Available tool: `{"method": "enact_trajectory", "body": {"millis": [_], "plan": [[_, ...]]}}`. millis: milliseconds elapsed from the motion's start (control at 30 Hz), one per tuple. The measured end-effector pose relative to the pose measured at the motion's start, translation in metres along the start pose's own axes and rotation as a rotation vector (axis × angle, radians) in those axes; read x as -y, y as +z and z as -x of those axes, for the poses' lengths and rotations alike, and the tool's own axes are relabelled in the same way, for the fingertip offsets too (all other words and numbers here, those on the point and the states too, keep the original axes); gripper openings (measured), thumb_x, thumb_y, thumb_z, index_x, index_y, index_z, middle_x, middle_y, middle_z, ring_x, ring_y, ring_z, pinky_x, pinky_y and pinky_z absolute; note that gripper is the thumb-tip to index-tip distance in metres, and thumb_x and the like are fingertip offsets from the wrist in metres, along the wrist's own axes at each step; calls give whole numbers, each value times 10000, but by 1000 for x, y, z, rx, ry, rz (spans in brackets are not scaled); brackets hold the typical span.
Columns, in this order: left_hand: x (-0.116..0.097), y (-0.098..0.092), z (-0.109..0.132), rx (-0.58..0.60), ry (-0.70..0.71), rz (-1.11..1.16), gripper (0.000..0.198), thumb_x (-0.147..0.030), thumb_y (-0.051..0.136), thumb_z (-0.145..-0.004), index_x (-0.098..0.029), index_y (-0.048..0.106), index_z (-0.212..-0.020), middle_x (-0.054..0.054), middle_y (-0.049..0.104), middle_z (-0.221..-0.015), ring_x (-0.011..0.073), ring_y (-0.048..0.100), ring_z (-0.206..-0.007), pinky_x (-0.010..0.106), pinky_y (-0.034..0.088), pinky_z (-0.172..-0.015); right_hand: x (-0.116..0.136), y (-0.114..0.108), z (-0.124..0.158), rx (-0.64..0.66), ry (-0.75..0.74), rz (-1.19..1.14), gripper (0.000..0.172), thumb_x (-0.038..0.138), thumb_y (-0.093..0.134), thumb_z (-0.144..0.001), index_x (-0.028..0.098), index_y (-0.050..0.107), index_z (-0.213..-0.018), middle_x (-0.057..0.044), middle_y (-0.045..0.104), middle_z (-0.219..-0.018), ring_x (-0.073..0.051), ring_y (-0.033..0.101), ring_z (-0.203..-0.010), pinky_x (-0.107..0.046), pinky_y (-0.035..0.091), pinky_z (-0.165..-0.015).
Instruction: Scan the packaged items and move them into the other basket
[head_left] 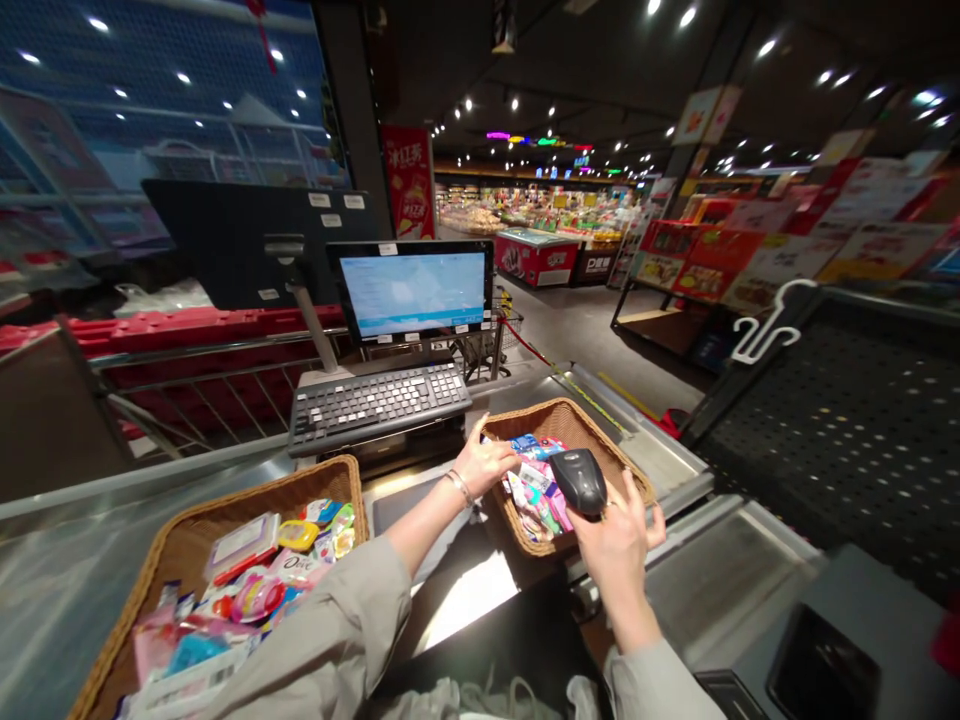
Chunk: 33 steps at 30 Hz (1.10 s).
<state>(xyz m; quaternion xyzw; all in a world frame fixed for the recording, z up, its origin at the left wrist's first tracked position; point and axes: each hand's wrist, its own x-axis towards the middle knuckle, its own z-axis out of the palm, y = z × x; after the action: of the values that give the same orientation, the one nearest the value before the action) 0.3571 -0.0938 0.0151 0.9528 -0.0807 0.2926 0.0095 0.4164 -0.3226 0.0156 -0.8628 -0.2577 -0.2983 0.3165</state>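
My right hand (619, 545) is closed round a black handheld barcode scanner (579, 480), held over the right wicker basket (592, 425). My left hand (484, 462) reaches into that basket with fingers curled on small colourful packets (534, 490); what it grips is hard to make out. A bracelet sits on my left wrist. A second, larger wicker basket (191, 535) full of packets stands at the lower left, under my left sleeve.
A till screen (412, 292) and black keyboard (379, 403) stand behind the baskets on a steel checkout counter (675, 455). A black perforated panel (847, 420) with a white hook rises on the right. Shop shelves and a freezer lie beyond.
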Motion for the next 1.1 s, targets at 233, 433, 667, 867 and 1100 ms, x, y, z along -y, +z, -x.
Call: {"method": "enact_trajectory", "body": {"millis": [233,433,667,867,1100], "plan": [[-1,10,-7,126,22,-91,445,-128,468,-917,-322,488,-1317,29,452,-1469,280,296,-1417,757,-33,-1086,-7,-7,-1,-43,23,21,404,564,511,-816,210,702,-842,-80,726,-1002,-301,473,-1245,-534,154,-1060],[-1,8,2,93,-64,-119,434,-186,481,-914,-286,484,-1337,71,491,-1438,260,310,-1414,698,-83,-1116,-6,-2,-1,-65,19,21,401,564,511,-809,210,699,-811,-83,725,-1008,-297,483,-1238,-532,144,-1053],[-1,-10,21,116,-159,-142,456,-265,520,-898,-265,461,-1350,80,459,-1463,258,282,-1426,677,-61,-1130,7,12,0,-7,-5,-39,369,556,524,-796,234,699,-829,-70,720,-1012,-296,455,-1254,-546,135,-1047],[1,-34,48,148,-256,-187,499,-287,526,-887,-263,419,-1375,78,410,-1497,262,218,-1449,677,-39,-1131,31,26,2,62,-24,-105,390,584,514,-784,240,696,-796,-76,721,-1007,-302,463,-1243,-539,132,-1046],[2,-57,86,162,-418,-268,544,-331,553,-871,-259,406,-1390,82,413,-1496,280,230,-1442,667,-31,-1134,61,41,6,129,-103,-159,394,568,494,-795,235,695,-853,-69,718,-1016,-296,474,-1232,-524,155,-1041]]}}
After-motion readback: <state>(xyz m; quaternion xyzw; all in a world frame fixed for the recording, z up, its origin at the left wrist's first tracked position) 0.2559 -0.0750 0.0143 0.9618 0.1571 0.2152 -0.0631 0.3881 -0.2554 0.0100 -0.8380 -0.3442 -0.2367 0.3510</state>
